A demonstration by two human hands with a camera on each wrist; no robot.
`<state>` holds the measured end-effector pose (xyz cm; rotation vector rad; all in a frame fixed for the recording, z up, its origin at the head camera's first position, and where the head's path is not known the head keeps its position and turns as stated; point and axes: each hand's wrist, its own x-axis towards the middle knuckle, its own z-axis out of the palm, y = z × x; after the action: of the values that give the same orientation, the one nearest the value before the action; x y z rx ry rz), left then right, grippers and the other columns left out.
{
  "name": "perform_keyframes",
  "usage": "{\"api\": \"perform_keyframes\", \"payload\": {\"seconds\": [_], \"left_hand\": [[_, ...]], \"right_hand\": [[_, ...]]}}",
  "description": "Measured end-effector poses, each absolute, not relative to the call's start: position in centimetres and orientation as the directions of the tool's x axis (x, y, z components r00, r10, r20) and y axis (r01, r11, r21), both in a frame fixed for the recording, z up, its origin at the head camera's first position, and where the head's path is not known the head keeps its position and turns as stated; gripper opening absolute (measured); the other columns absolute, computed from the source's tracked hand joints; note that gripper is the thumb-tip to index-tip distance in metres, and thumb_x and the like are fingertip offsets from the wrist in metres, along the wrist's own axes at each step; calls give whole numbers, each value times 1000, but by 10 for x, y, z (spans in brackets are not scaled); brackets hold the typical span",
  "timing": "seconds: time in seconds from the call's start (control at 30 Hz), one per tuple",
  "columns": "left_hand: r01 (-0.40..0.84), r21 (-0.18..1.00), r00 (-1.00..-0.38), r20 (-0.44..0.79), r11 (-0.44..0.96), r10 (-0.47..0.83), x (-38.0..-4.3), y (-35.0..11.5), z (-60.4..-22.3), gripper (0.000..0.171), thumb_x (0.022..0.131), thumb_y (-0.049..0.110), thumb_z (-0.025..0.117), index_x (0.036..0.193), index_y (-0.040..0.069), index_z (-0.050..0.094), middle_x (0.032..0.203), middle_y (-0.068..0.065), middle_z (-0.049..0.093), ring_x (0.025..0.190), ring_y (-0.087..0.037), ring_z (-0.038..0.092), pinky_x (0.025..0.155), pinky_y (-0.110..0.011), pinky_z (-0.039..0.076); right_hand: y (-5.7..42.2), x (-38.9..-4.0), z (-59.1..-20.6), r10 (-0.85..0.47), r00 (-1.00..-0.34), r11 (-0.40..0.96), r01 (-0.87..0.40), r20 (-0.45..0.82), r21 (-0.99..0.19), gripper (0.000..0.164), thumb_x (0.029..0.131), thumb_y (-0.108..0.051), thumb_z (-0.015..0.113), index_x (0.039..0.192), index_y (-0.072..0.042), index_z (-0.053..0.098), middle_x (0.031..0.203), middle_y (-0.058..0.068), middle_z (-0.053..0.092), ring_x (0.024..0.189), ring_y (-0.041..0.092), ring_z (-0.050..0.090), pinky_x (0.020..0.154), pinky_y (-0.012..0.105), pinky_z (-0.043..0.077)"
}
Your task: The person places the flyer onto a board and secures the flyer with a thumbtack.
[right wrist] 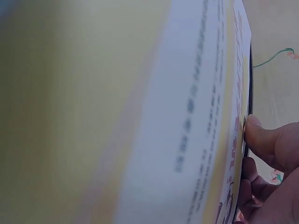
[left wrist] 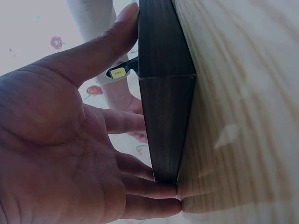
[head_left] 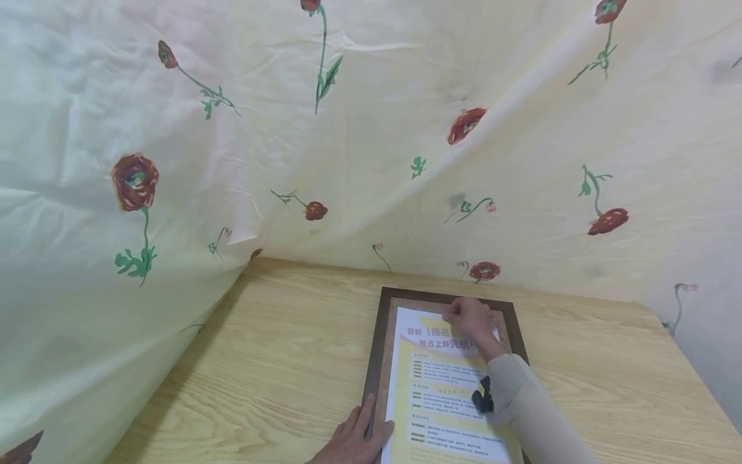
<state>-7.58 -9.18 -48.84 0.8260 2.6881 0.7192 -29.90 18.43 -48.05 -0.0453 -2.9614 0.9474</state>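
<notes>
A printed sheet (head_left: 437, 412) with red heading characters and yellow areas lies on a brown speckled board inside a dark frame (head_left: 377, 348). My left hand (head_left: 353, 438) rests at the frame's left side. In the left wrist view its thumb (left wrist: 126, 18) touches the frame's face, and the other fingers stretch along the side down to the table. At the sheet's top edge, my right hand (head_left: 472, 319) holds thumb and curled fingers together. The right wrist view has that thumb (right wrist: 261, 135) against the sheet's edge; anything small between the fingertips is hidden.
The frame lies on a light wood-grain table (head_left: 278, 348). Behind and to the left hangs a pale cloth (head_left: 359, 154) with red flowers, meeting the tabletop. A black strap (head_left: 483, 394) with a yellow label sits at the right wrist.
</notes>
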Motion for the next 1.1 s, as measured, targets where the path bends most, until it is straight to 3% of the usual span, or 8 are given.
{"api": "perform_keyframes", "payload": {"seconds": [0.17,0.3,0.4,0.7,1.1], "left_hand": [[437,523,-817,-110,732,566,-75,-91,-486,86,85,70,58,149,15,41,155,-32,17,130,-57,34,91,-69,41],[431,527,-817,-117,733,564,-74,-91,-486,86,84,71,58,149,15,41,156,-32,16,131,-57,34,91,-70,41],[428,534,-815,-120,729,566,-75,-91,-485,87,84,71,58,149,15,41,155,-33,16,131,-58,33,91,-70,41],[423,539,-816,-123,729,565,-75,-90,-485,87,84,72,58,148,16,40,156,-33,16,130,-58,33,90,-71,40],[474,506,-810,-70,721,582,-74,-90,-487,82,87,70,56,145,13,43,152,-36,20,126,-59,38,86,-70,43]], "right_hand": [[187,-299,-481,34,-999,811,20,13,-584,11,91,-19,71,88,-8,72,81,5,67,84,31,55,97,75,15],[190,-299,-481,27,-1000,800,26,-8,-599,14,94,-21,68,94,-8,71,86,6,68,82,27,58,95,67,27],[192,-298,-479,15,-1000,803,17,-8,-596,17,95,-22,66,97,-6,71,88,7,69,80,26,58,91,64,29],[203,-294,-472,8,-999,811,-21,48,-584,20,95,-20,65,103,-2,68,97,15,69,91,37,60,93,79,12],[220,-288,-466,-23,-990,864,-89,138,-496,26,94,-20,66,110,1,67,108,24,66,100,46,57,87,76,19]]}}
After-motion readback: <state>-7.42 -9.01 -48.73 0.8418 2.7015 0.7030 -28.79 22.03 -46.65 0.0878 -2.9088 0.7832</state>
